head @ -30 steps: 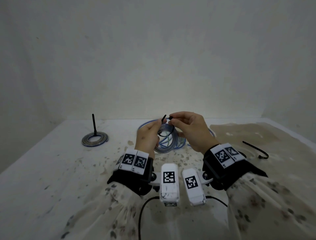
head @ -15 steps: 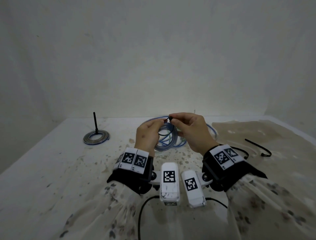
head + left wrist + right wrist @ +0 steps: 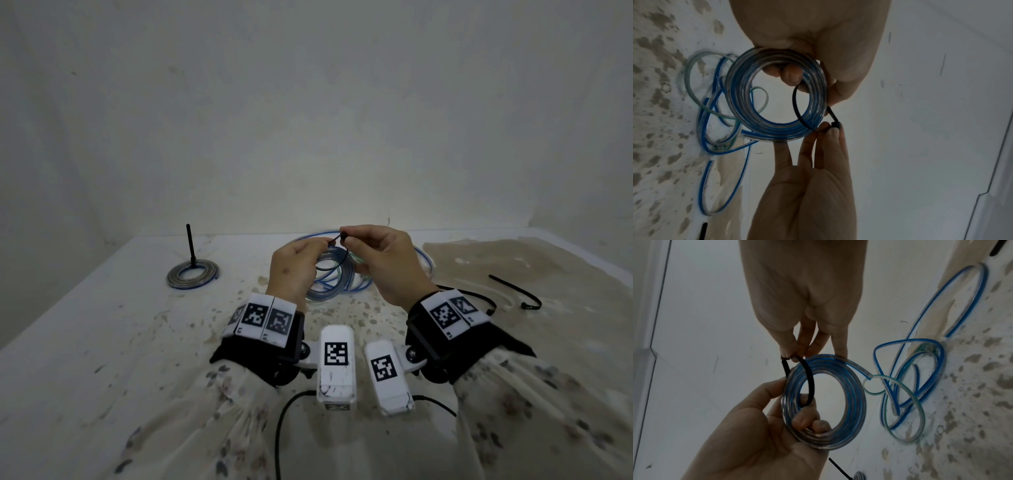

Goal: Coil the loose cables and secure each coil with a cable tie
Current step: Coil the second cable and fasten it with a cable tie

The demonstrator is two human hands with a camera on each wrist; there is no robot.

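Observation:
My left hand (image 3: 323,245) grips a coil of clear and blue cable (image 3: 777,133), fingers through its hole and thumb outside. A black cable tie (image 3: 795,104) is looped round one side of the coil (image 3: 855,402). My right hand (image 3: 795,355) pinches the tie's head (image 3: 343,235) between thumb and fingertips, right beside my left thumb. The tie's tail runs from the head to my left thumb. The tie loop (image 3: 810,382) hangs slack round the strands. The coil's loose end trails down to a tangle of cable (image 3: 424,263) on the table.
A tied coil (image 3: 193,274) lies at the far left of the stained white table (image 3: 102,342), its tie tail (image 3: 190,245) standing upright. A spare black tie (image 3: 513,291) lies at the right. Walls close the table at the back and both sides.
The tie's tip, which stuck up between my hands a second ago, no longer shows. Both hands have stayed close together over the coil.

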